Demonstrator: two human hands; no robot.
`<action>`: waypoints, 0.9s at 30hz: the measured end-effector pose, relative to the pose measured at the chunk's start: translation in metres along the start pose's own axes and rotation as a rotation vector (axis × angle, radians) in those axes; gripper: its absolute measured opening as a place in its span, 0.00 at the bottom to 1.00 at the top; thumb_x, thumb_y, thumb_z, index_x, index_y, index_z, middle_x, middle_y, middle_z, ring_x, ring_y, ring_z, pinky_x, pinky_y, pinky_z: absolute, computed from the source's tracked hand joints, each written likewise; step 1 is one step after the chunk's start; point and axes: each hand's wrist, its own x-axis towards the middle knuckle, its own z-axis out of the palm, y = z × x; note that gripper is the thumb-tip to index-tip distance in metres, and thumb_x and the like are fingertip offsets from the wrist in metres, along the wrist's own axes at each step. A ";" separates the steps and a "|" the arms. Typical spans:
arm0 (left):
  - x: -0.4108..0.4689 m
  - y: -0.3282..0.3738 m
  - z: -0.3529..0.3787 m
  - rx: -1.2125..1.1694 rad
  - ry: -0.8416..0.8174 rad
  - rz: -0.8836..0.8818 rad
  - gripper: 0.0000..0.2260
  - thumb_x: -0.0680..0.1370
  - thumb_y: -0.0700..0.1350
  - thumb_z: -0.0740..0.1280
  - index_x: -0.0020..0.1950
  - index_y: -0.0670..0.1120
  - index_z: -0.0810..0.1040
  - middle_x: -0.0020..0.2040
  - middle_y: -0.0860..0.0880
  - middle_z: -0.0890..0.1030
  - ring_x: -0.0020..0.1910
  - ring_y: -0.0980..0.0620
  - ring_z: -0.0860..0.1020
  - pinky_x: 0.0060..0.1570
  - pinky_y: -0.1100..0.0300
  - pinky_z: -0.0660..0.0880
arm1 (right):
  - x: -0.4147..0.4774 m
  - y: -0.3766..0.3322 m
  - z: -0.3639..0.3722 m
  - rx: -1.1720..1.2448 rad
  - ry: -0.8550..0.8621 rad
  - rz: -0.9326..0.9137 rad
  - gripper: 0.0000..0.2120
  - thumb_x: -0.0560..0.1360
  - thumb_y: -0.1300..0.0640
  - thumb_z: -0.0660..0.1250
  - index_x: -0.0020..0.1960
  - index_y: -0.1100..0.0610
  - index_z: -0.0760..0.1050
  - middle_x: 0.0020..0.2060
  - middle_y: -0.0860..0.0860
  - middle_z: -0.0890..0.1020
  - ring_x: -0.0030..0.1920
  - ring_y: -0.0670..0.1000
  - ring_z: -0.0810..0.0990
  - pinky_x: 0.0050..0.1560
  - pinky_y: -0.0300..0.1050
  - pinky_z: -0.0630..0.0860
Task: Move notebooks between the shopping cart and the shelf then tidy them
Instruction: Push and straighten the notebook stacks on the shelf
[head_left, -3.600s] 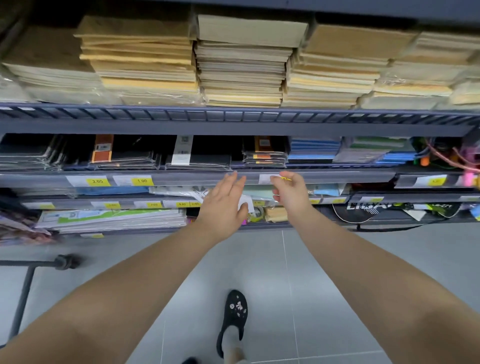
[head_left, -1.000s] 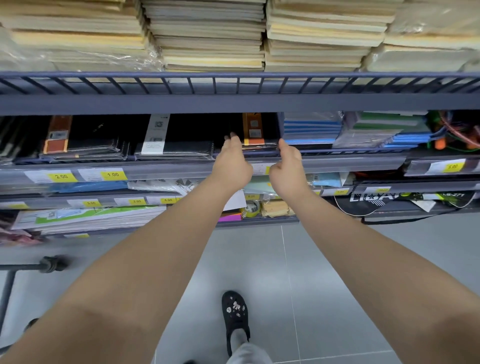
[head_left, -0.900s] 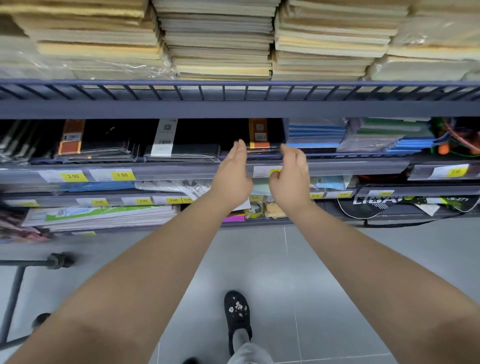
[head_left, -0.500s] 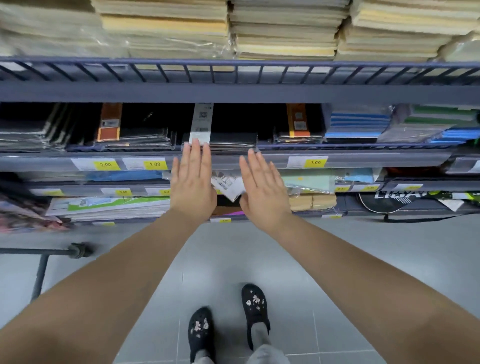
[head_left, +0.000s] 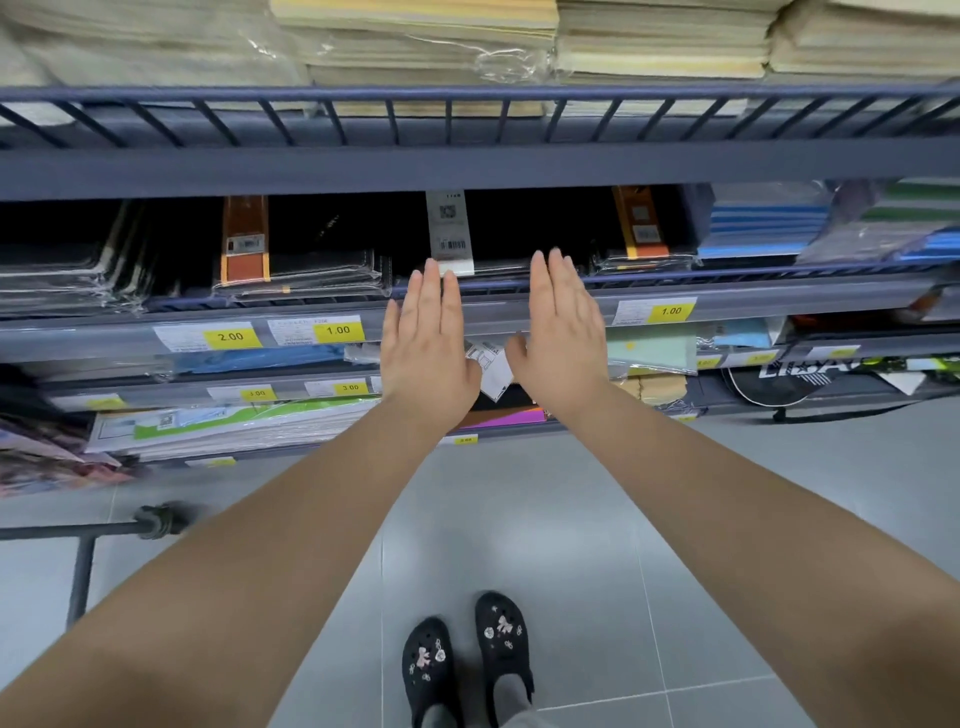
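Note:
Black notebooks lie in stacks on the grey middle shelf (head_left: 311, 340). One stack wears a white barcode band (head_left: 451, 234), and it sits straight ahead of my hands. To its left is a stack with an orange band (head_left: 244, 244), to its right another orange-banded stack (head_left: 640, 228). My left hand (head_left: 427, 353) and my right hand (head_left: 563, 338) are both flat, fingers extended, palms down, hovering just before the shelf's front rail. Neither hand holds anything. The fingertips reach the front edge of the white-banded stack; contact is unclear.
Tan paper pads fill the top shelf (head_left: 467, 47). Blue and green pads (head_left: 763, 228) lie to the right. Lower shelves hold wrapped paper goods (head_left: 234, 426). A cart's dark bar (head_left: 83, 530) juts in at the left. My black shoes (head_left: 467, 660) stand on grey floor tiles.
My hands have left the right orange-banded stack and shifted left to the white-banded stack, opening flat. The view swung left with them and I stepped so both feet show.

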 end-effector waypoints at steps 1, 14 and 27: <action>-0.002 -0.001 0.000 -0.023 -0.004 -0.023 0.37 0.76 0.47 0.60 0.78 0.42 0.40 0.79 0.44 0.40 0.77 0.46 0.40 0.74 0.48 0.41 | 0.004 -0.001 -0.002 0.023 -0.027 0.043 0.38 0.75 0.57 0.63 0.78 0.60 0.47 0.77 0.58 0.51 0.77 0.56 0.49 0.74 0.51 0.51; -0.011 -0.006 -0.004 -0.036 -0.048 -0.043 0.36 0.79 0.49 0.58 0.78 0.42 0.40 0.79 0.44 0.39 0.77 0.46 0.39 0.75 0.51 0.41 | 0.000 -0.010 -0.011 -0.061 -0.137 0.124 0.40 0.76 0.49 0.62 0.78 0.58 0.42 0.78 0.57 0.45 0.77 0.56 0.43 0.74 0.52 0.50; -0.069 -0.098 -0.027 -0.020 0.067 -0.251 0.41 0.75 0.50 0.64 0.78 0.43 0.41 0.79 0.43 0.40 0.78 0.43 0.41 0.74 0.45 0.44 | -0.032 -0.105 0.008 0.033 -0.138 -0.235 0.40 0.73 0.55 0.64 0.78 0.56 0.46 0.78 0.57 0.47 0.78 0.56 0.45 0.75 0.50 0.44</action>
